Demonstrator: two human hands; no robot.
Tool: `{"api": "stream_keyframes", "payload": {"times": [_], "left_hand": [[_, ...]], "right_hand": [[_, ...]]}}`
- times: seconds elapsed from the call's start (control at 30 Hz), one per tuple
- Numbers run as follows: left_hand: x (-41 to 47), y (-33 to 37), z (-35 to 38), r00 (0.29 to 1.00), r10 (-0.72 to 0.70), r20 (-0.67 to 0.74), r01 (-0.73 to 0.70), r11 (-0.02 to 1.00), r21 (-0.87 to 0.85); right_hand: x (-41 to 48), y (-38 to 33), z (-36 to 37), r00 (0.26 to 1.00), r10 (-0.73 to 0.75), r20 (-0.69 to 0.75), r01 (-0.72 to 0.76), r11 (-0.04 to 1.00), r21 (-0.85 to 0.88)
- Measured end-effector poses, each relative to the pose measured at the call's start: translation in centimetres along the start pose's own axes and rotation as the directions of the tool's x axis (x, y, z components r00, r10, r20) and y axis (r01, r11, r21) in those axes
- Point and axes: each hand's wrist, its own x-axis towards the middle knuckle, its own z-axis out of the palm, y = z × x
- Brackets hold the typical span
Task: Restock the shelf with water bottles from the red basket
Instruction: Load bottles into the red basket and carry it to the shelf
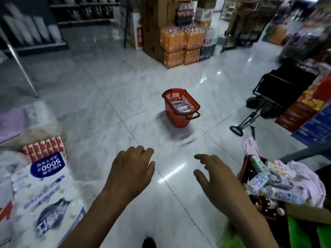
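Head view: slotted plastic red basket (180, 108) sits on glossy marble floor (107, 104).

Shrink-wrapped orange drink packs (180, 45) stand stacked on a glossy pale tiled floor (114, 108). Tall brown cartons (154, 24) rise just behind and left of the packs. Far left of them runs dark shelving (59, 18), blurred. To the right of the packs and nearer the camera sits a black folding cart (284, 86), its handle lying on the floor. Beyond the cart, further right of the packs, are red cartons (302, 108). Well in front of the packs to the left lies a white sack (48, 187) with a blue label, and red-and-white packets (44, 149) touch its far end. Well in front to the right lies a pink cloth (308, 179).
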Motion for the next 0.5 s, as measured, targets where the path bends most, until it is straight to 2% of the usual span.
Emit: {"api": "stream_keyframes", "payload": {"times": [0.2, 0.4, 0.5], "left_hand": [[13.0, -1.5, 0.9, 0.997, 0.051, -0.059, -0.054, 0.997, -0.052], [25.7, -2.6, 4.6, 0.994, 0.109, -0.018, -0.109, 0.994, -0.013], [32.4, -2.4, 5.5, 0.994, 0.106, -0.006, -0.106, 0.993, 0.049]], "right_hand": [[11.5, 1.7, -2.1, 0.992, 0.077, -0.098, -0.071, 0.996, 0.057], [24.2, 5.7, -2.8, 0.988, 0.125, -0.094, -0.117, 0.989, 0.088], [31.3, 7.4, -3.8, 0.983, 0.161, -0.084, -0.146, 0.976, 0.163]]}}
